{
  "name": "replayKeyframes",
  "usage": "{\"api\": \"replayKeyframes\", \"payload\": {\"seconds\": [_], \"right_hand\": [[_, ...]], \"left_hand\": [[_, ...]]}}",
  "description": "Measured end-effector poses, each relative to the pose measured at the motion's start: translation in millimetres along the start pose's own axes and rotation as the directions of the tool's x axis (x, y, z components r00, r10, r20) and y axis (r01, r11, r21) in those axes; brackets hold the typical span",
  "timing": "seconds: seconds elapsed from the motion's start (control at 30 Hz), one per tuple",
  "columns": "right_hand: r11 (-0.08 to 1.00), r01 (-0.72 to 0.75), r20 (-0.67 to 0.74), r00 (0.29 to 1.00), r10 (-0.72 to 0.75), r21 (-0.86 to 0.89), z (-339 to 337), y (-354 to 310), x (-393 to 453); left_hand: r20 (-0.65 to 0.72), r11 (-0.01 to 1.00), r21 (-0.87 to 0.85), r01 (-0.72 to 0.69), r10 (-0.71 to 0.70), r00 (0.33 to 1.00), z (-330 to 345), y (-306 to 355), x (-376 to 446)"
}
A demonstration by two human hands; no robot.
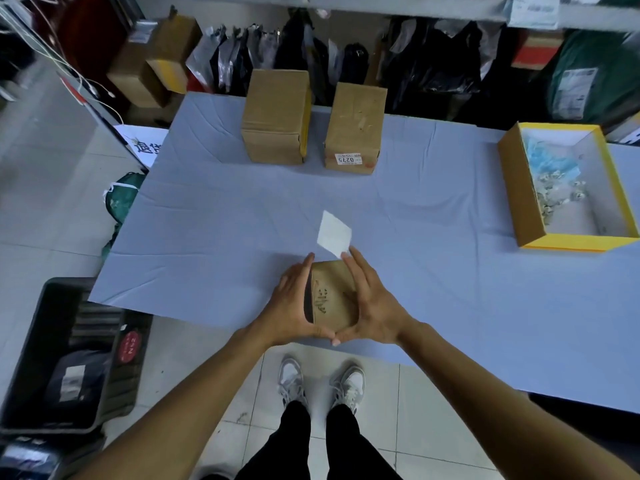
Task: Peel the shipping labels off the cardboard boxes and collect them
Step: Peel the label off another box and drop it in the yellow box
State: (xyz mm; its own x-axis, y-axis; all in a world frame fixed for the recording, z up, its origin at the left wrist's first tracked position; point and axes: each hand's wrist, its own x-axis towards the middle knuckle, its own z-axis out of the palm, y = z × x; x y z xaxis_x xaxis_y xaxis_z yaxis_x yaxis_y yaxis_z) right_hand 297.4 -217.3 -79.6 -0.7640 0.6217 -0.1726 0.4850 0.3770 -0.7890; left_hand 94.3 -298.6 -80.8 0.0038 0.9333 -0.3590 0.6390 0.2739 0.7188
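Observation:
A small cardboard box point(332, 296) sits near the front edge of the blue-covered table point(214, 230), with torn marks on its top face. My left hand point(294, 303) presses its left side and my right hand point(372, 303) its right side, thumbs meeting at the near edge. A white label point(334, 233) sticks up at my right fingertips, just past the box's far edge. At the back stand a plain tall box point(277, 116) and a second box point(356, 126) with a small white label point(348, 159) on its front.
A yellow-rimmed open box point(519, 188) holding crumpled label scraps stands at the right of the table. A black crate point(65, 355) of parcels sits on the floor at the left. Shelves with bags and boxes line the back. My feet stand below the table edge.

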Motion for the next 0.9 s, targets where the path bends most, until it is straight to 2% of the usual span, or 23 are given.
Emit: {"api": "replayKeyframes", "payload": {"seconds": [0.1, 0.23, 0.4, 0.5, 0.6, 0.73, 0.83, 0.9], "right_hand": [[1.0, -0.02, -0.014, 1.0, 0.02, 0.016, -0.5, 1.3, 5.5], [0.996, -0.073, -0.136, 0.987, 0.08, 0.054, -12.2, 0.5, 20.9], [0.991, -0.123, -0.328, 0.939, 0.099, -0.055, -9.3, 0.6, 45.9], [0.974, -0.178, -0.326, 0.937, 0.125, -0.141, -12.6, -2.1, 50.4], [0.97, -0.216, -0.276, 0.944, 0.179, -0.109, -19.9, -6.5, 40.8], [0.976, -0.218, -0.3, 0.932, 0.202, -0.021, -38.7, -24.4, 30.2], [0.948, -0.316, -0.255, 0.919, 0.299, -0.026, -66.0, -39.6, 38.8], [0.936, -0.348, -0.228, 0.917, 0.328, -0.052, -85.7, -53.3, 47.8]], "left_hand": [[-0.043, 0.999, -0.054, -0.008, 0.006, 0.999, 0.5, -6.0, 7.7], [-0.172, 0.988, -0.132, -0.082, 0.059, 0.983, -2.8, -5.9, 28.8], [-0.403, 0.993, -0.116, 0.019, -0.064, 0.913, 1.9, 10.3, 51.1], [-0.474, 0.996, -0.021, 0.089, -0.088, 0.876, 3.0, 18.8, 52.1], [-0.458, 0.992, 0.018, 0.128, -0.106, 0.883, 2.1, 19.1, 44.3], [-0.435, 0.992, 0.028, 0.126, -0.101, 0.895, -19.3, 26.1, 31.6], [-0.295, 0.988, -0.028, 0.154, -0.155, 0.943, -57.2, 45.4, 28.1], [-0.185, 0.99, -0.02, 0.142, -0.143, 0.972, -83.2, 61.5, 29.5]]}}
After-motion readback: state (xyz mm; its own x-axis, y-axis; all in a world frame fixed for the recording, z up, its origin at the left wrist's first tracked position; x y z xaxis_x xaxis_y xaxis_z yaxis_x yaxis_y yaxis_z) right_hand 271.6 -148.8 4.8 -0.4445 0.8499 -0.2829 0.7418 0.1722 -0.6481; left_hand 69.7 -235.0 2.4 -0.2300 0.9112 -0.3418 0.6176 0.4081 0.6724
